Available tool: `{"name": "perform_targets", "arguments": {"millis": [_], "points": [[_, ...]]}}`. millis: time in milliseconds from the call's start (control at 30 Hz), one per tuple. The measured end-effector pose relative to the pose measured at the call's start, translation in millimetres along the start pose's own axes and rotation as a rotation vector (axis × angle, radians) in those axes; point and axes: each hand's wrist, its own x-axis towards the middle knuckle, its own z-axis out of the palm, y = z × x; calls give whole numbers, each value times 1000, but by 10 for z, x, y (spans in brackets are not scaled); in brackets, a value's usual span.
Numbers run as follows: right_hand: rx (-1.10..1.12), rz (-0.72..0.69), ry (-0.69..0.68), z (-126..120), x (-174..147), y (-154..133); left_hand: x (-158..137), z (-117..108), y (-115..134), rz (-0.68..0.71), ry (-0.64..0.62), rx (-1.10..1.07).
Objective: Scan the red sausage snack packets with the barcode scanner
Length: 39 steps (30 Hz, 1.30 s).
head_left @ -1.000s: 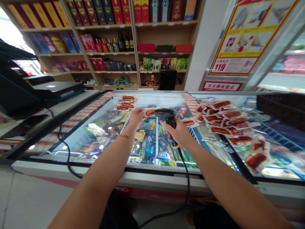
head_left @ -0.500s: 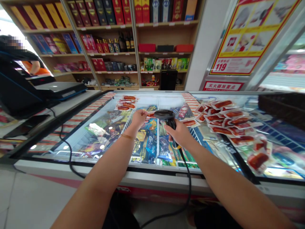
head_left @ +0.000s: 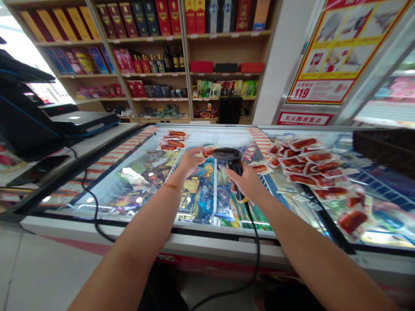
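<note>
My right hand (head_left: pixel 244 179) is wrapped around the handle of a black barcode scanner (head_left: pixel 227 154), whose cable hangs down in front of the freezer. My left hand (head_left: pixel 191 160) pinches the near end of a packaged sausage (head_left: pixel 209 151), and the scanner's head partly covers its other end. Both hands are above the glass top of the freezer (head_left: pixel 145 226). A lone packaged sausage (head_left: pixel 259 167) lies on the glass just beyond my right hand. To the left of it, past my left hand, rests a small stack of packaged sausages (head_left: pixel 173 140).
On the right, a larger heap of packaged sausages (head_left: pixel 308 162) spreads over the glass, near a dark basket (head_left: pixel 385 149). A scale (head_left: pixel 81 119) stands on the left counter. Shelves of boxes and bottles (head_left: pixel 155 62) rise behind the freezer.
The sausage package in my left hand shows more fully, and my left fingers are more spread around its end. The scanner has shifted slightly right. A person at the far left is out of view now.
</note>
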Motion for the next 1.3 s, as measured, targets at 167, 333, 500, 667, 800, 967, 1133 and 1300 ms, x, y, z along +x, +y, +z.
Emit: {"name": "perform_targets", "arguments": {"millis": [167, 333, 500, 667, 800, 967, 1133, 1300], "points": [[-9, -16, -3, 6, -36, -29, 24, -11, 76, 77, 55, -57], [-30, -30, -11, 15, -56, -62, 41, -66, 83, 104, 57, -101], [-49, -40, -18, 29, -53, -52, 47, -94, 77, 127, 34, -115], [-35, -60, -24, 31, -56, -24, 61, -94, 67, 164, 26, -142], [-44, -67, -27, 33, -57, -15, 69, -93, 56, 164, 26, -173], [-81, -74, -32, 31, -66, -41, 68, -78, 45, 166, 17, -169], [-75, -83, -37, 17, -66, -41, 80, -72, 28, 184, 10, -154], [-56, -68, -31, 19, -54, -35, 51, -66, 52, 174, -11, -115]]}}
